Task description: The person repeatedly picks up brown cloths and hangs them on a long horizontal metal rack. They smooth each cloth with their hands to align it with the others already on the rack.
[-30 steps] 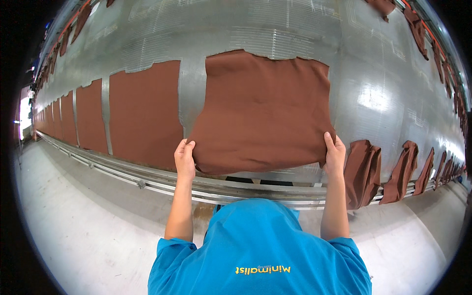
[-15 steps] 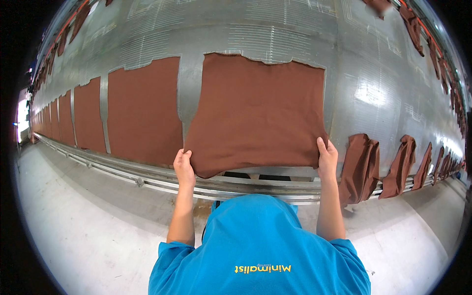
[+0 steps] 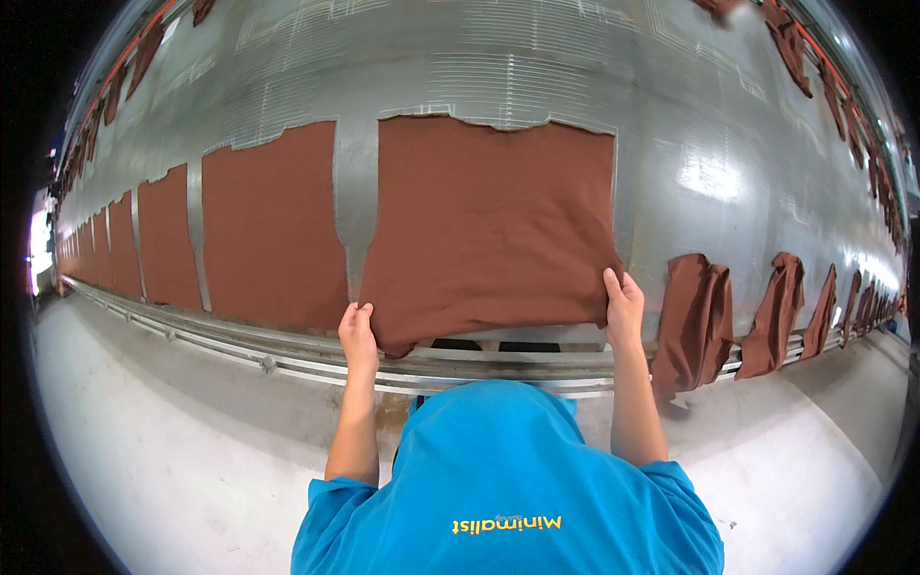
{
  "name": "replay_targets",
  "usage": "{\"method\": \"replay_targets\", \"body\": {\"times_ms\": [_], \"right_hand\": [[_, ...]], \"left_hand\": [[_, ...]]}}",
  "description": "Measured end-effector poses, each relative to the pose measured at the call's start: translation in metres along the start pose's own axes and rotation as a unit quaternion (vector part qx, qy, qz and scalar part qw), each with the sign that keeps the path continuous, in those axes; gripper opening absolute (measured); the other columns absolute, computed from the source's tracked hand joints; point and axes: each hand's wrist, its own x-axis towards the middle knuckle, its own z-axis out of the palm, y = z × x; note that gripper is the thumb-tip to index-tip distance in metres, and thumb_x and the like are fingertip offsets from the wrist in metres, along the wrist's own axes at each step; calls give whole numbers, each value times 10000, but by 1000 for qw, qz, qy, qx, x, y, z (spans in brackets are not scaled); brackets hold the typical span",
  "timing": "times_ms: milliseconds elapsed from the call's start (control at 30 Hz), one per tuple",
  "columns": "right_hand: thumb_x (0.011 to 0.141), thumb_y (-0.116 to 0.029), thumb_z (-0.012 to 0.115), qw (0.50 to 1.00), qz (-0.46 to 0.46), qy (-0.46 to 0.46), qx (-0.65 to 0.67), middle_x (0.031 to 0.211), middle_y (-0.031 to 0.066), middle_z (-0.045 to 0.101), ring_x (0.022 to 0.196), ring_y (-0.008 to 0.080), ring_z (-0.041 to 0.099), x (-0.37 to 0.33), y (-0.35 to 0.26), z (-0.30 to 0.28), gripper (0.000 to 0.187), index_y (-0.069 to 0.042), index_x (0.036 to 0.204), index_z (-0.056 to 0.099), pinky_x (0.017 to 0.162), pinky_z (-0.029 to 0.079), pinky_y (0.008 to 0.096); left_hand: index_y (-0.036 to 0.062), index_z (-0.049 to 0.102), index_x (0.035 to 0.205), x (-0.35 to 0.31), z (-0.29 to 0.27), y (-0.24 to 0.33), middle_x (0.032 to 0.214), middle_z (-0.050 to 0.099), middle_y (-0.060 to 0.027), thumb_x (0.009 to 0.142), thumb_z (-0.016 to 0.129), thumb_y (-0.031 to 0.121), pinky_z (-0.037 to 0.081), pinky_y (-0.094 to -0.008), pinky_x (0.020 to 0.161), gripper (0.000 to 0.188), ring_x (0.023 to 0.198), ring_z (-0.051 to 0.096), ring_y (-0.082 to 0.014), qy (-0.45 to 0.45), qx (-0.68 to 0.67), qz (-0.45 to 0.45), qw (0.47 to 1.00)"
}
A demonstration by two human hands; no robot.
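Nearest is the person's blue shirt (image 3: 498, 470), with pale floor (image 3: 182, 412) to either side. Beyond it, a metal rail (image 3: 575, 369) follows the near edge of the table. The left hand (image 3: 358, 337) is clamped on the near left corner of a brown fabric panel (image 3: 494, 216); the right hand (image 3: 624, 305) is clamped on its right side by the near corner. The panel spreads away from both hands over the grey metal table (image 3: 661, 182), its near edge rumpled between them. To the right, grey surface separates it from a folded brown piece (image 3: 692, 321) overhanging the near edge. To the left, a narrow grey strip, widening farther off, parts it from a flat brown panel (image 3: 273, 216). Past the notched far edge, white lines (image 3: 510, 91) mark the tabletop.
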Motion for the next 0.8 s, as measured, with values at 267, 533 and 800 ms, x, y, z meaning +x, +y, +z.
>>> {"method": "replay_targets", "body": {"times_ms": [267,533,800], "right_hand": [[1080,-198,601,1000,-9,14,14,1112,67,712,988,120,648,3,4,-8,273,47,1180,673,877,537,293],[1085,-211,598,1000,1,6,5,1119,81,724,973,135,682,7,8,-13,264,30,1181,651,864,564,295],[1064,-279,639,994,15,13,-106,982,33,713,896,104,625,2,5,-16,312,27,1049,700,813,512,278]], "left_hand": [[-6,687,1051,4,-6,-15,993,713,-23,1017,613,148,490,-255,819,174,903,616,-85,-2,23,-3,1000],[44,671,1011,1,-4,-14,971,706,-1,1018,627,134,498,-252,816,101,891,622,-77,-8,-12,-20,1000],[14,682,1028,2,-7,-23,977,715,-12,1034,629,162,505,-247,794,157,872,623,-71,-12,-7,-8,1000]]}}
